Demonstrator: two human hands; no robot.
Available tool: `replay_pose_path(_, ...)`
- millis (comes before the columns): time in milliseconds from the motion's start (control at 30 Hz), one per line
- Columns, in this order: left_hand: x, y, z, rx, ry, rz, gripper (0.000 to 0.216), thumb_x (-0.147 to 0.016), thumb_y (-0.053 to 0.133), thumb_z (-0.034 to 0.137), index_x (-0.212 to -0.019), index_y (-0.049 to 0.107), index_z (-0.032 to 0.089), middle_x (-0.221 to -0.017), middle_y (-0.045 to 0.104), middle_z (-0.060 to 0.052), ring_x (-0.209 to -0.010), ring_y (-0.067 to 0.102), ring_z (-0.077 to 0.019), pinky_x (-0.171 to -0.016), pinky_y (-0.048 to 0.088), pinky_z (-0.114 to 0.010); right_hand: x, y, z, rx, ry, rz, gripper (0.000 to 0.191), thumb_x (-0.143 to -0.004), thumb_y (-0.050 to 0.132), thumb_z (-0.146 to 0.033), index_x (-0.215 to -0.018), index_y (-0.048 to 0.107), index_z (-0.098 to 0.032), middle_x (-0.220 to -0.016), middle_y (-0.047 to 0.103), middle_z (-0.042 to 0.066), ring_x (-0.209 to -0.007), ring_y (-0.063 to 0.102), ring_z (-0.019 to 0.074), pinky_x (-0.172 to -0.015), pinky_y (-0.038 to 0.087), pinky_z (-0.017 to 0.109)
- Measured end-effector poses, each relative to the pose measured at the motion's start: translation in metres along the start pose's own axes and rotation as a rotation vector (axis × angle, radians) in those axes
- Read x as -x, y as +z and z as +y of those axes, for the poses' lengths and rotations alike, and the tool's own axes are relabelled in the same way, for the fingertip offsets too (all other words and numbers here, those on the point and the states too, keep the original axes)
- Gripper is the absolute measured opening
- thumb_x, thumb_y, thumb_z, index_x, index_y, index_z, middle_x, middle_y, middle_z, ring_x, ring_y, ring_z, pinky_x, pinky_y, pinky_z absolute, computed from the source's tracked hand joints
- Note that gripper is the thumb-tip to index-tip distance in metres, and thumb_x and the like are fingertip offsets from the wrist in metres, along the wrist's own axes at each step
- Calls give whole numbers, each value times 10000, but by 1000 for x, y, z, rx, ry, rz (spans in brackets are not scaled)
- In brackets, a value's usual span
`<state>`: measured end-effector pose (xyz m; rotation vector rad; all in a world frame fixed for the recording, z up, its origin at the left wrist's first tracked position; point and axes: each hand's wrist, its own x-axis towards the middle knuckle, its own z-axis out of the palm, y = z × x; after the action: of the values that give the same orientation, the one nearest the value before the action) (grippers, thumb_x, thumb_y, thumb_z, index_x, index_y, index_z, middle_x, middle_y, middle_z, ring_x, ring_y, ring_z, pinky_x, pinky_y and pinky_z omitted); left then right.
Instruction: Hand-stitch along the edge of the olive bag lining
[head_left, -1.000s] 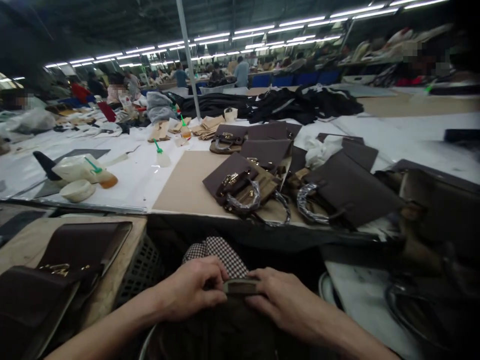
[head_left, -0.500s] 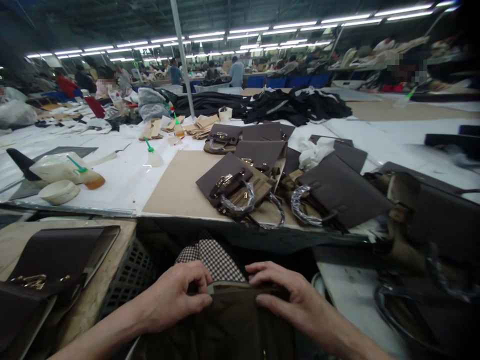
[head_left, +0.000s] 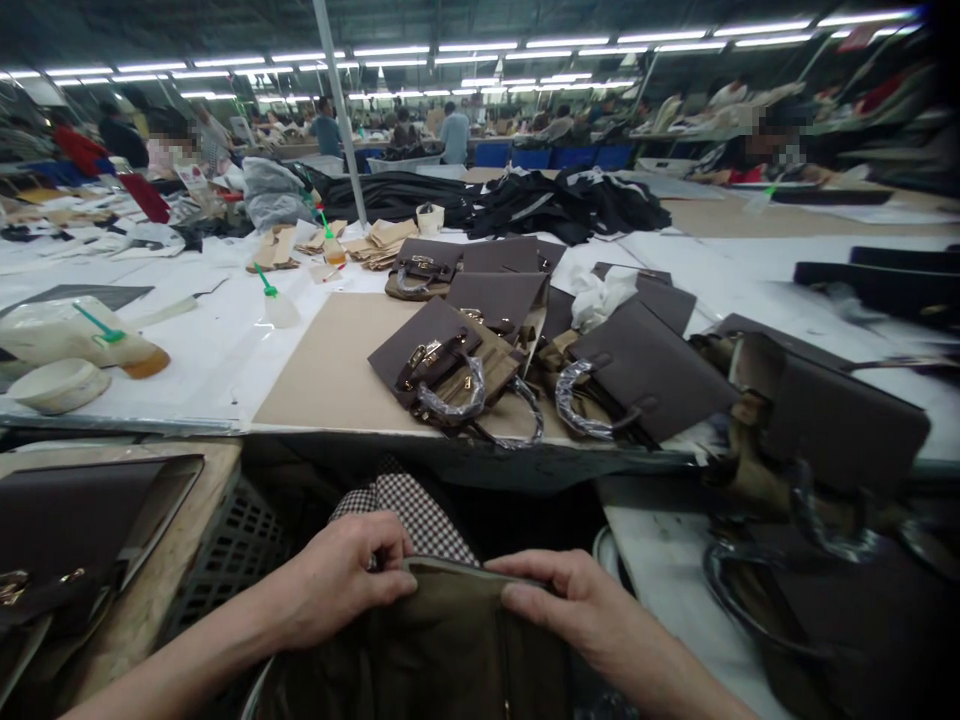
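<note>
Factory counter: dark-brown handbags, heaped. Left hand, right hand: fingers pinching an olive fabric piece along its edge; uneven tension could pucker it.

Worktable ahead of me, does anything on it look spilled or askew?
The brown bags lie askew, overlapping at different angles, with crumpled white material among them. No spill is evident.

Bag-making workshop, long worktable, brown handbags, green-nozzled bottles, strip lights, workers
</note>
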<state>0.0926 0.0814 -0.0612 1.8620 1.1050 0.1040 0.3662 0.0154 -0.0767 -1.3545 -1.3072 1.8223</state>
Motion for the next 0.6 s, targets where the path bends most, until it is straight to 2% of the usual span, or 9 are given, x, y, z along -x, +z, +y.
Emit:
replay_pose_path(300,-2,2,2,-33,79,3,148,-792,669,145,-703,561,193,-902,678,41,-798,587,-127,-718,406,-225,5,8,5,75,-7,81,326,-865,684,-395,-1139,751,-229,-995,781,44,-944,697,275,-832,523,347)
replay_pose_path(600,2,3,-1,-23,87,-3,225,-775,703,150,-646,521,182,-966,697,45,-845,602,-130,-744,412,-222,1,11,8,103,35,92,378,-840,682,-475,-1077,763,-192,-951,771,63,-889,674,260,-758,509,316)
